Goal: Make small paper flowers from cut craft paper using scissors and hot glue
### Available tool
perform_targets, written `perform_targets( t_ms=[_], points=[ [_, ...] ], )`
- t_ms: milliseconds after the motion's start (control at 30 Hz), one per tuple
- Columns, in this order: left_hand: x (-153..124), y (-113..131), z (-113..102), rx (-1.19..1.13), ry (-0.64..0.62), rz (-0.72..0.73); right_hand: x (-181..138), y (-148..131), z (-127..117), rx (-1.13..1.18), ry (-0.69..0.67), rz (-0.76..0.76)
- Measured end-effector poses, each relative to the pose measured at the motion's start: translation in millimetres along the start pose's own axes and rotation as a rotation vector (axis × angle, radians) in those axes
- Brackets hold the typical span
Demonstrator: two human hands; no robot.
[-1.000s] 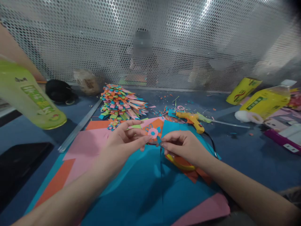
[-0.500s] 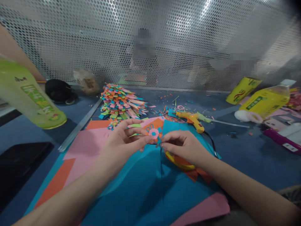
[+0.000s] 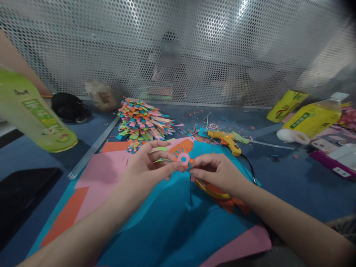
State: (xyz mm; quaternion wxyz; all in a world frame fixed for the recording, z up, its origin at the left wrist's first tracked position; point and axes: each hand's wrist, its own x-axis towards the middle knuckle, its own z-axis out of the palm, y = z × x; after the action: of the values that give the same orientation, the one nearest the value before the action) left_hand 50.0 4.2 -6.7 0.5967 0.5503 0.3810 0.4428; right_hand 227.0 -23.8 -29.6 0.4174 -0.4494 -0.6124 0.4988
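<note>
A small paper flower [image 3: 183,159], pink with a blue centre and orange and blue petals behind, is held up between my two hands. My left hand [image 3: 148,163] pinches its left edge between thumb and fingers. From the other side, the thumb and forefinger of my right hand [image 3: 214,168] grip the flower's right edge. Under both hands lies a large blue paper sheet [image 3: 167,215], with a pink paper sheet [image 3: 102,168] to the left. A yellow curved handle [image 3: 213,193] shows partly below my right hand, over orange paper pieces.
A stack of multicoloured paper strips [image 3: 143,122] stands behind my left hand. A yellow glue gun [image 3: 226,141] lies beyond my right hand. A clear ruler-like strip [image 3: 94,148] and a green bottle [image 3: 39,115] are left; a yellow bottle [image 3: 314,118] lies right. Perforated metal panel [image 3: 200,52] behind.
The flower has shifted slightly right, and my right fingertips have closed in from a blue petal at its lower right to its right edge. My left hand has barely moved.
</note>
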Motion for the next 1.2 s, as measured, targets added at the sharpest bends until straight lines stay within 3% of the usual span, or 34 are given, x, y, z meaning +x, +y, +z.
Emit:
perform_targets(
  t_ms=[500, 800, 1200],
  points=[
    [-1.1, 1.3, -0.1, -0.018, -0.005, -0.01, 1.7, -1.0, -1.1, -0.03, 0.015, 0.059],
    [0.1, -2.1, -1.8, 0.047, -0.049, 0.022, -0.8, -2.6, 1.2, 0.0, 0.014, 0.038],
    [-0.3, 0.0, -0.3, 0.025, -0.008, 0.005, -1.0, -0.4, 0.2, 0.008, -0.003, 0.0]
  ],
)
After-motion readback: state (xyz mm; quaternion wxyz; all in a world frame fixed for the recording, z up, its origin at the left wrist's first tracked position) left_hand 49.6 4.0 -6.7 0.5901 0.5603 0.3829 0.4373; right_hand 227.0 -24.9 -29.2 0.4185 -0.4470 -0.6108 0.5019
